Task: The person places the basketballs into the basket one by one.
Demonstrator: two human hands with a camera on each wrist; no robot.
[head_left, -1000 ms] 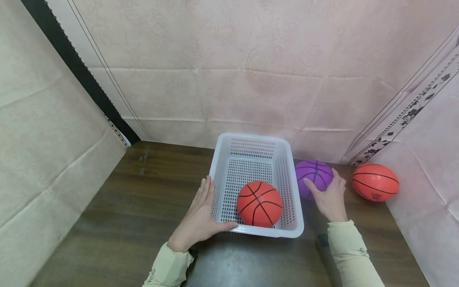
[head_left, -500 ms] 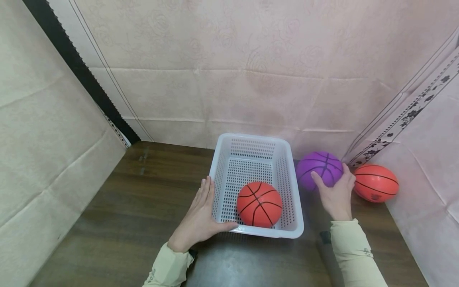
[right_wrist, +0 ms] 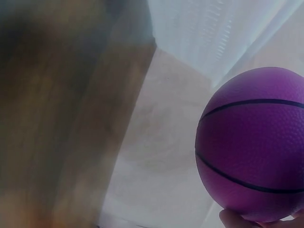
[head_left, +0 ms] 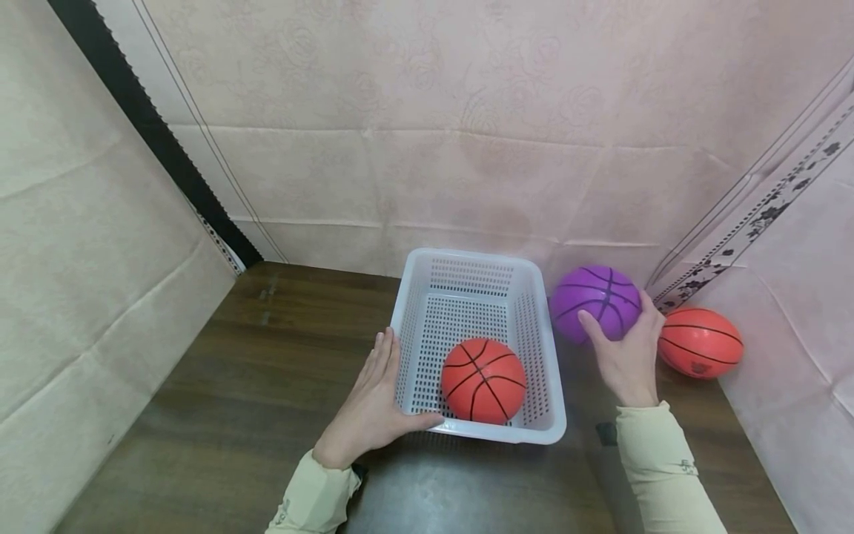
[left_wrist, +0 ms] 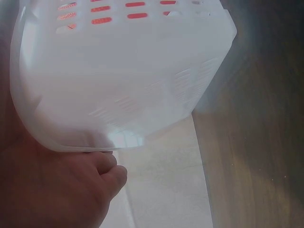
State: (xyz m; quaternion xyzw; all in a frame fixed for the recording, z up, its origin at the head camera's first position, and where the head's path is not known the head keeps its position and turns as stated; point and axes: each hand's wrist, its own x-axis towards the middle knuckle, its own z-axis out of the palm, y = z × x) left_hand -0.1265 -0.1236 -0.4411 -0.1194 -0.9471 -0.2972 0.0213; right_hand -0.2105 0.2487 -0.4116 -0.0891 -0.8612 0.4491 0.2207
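A purple toy basketball (head_left: 596,302) with dark seams is held in my right hand (head_left: 627,356), thumb on its near side and fingers on its right. The right wrist view shows the purple ball large, off the dark table, with fingertips (right_wrist: 232,219) at its lower edge. My left hand (head_left: 370,404) rests against the near left corner of a white perforated plastic basket (head_left: 552,371), fingers straight along its left side, thumb on the front rim. The left wrist view shows the basket wall (left_wrist: 109,66) above the hand. A red toy basketball (head_left: 483,380) lies in the basket's near part.
Another red toy basketball (head_left: 700,343) sits right of my right hand, close to the right cloth wall (head_left: 794,326). Pale cloth (head_left: 427,163) stands behind the basket, and more cloth hangs at the left. The dark wooden table (head_left: 220,415) extends left and in front.
The purple ball has risen off the table in my right hand, moving slightly right and farther back. My left hand, the basket and both red balls have stayed in place.
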